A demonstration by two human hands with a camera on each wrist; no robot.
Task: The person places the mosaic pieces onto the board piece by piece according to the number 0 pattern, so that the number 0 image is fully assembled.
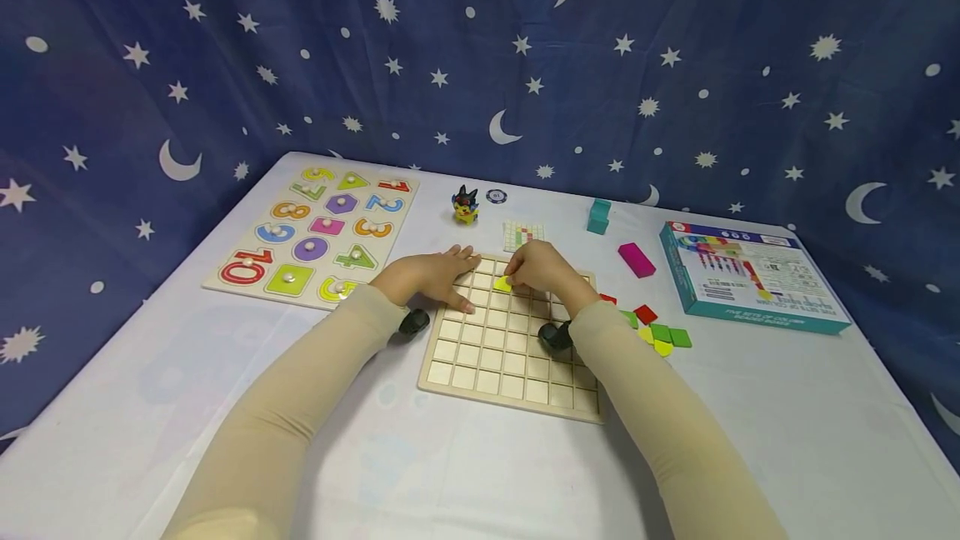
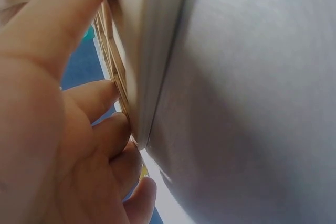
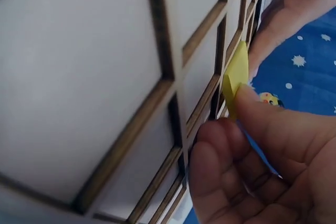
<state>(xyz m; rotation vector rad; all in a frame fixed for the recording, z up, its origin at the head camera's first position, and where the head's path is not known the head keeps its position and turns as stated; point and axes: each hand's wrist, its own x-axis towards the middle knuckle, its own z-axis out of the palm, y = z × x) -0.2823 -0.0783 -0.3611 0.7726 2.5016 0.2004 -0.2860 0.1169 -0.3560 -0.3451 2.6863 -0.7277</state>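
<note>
White tbl [image 1: 810, 407]; R fingers [image 3: 207, 151] pinch a thin, flat yel tile [image 3: 238, 71].

Grid brd [image 1: 492, 338] btwn puzzle [image 1: 302, 232] & box [image 1: 757, 277]

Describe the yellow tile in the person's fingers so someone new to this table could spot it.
On the white table, find the wooden grid board near the middle. Towards its far edge, the right hand pinches the yellow tile. Other yellow tiles lie loose to the right of the board; this is the only one in a hand.
</note>
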